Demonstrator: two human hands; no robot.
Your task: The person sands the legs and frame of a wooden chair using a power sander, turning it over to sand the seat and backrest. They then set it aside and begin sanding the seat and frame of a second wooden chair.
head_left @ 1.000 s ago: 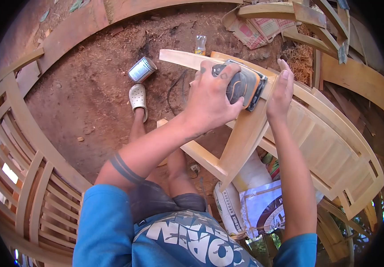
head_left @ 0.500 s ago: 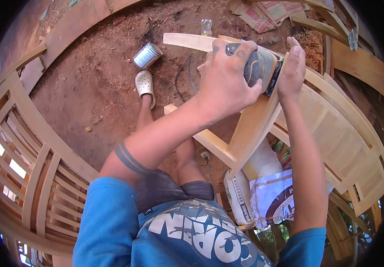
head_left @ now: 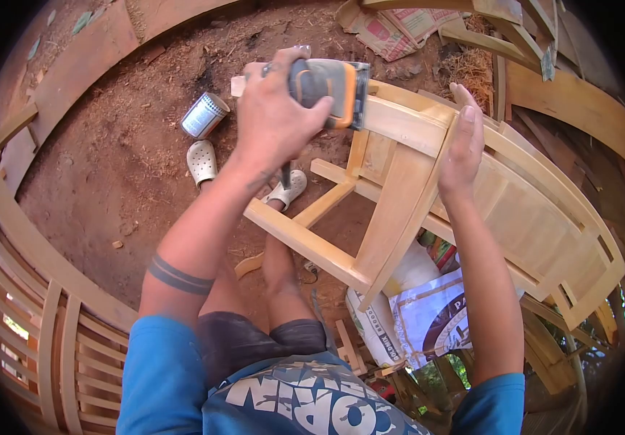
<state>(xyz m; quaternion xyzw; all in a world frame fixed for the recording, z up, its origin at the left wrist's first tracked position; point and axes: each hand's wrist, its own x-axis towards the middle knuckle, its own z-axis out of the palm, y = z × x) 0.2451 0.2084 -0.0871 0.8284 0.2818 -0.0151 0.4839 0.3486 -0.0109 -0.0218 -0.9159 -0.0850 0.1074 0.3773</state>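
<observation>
Sander gripped from above by left hand, fingers and thumb closed round body; held over rail of wooden frame, contact not clear. Right hand laid along frame's edge, fingers extended, nothing enclosed. Sander judged stiff, fairly weighty, best held by rounded body, clear of pad. Frame judged rigid, smooth, best steadied at edge. "GOLDMIX" printed on sack; "CORIN" made out on shirt. Tin's label and sander's brand unreadable.

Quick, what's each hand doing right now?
Left hand: closed around the sander.
Right hand: open, fingers extended, against the wood.
</observation>
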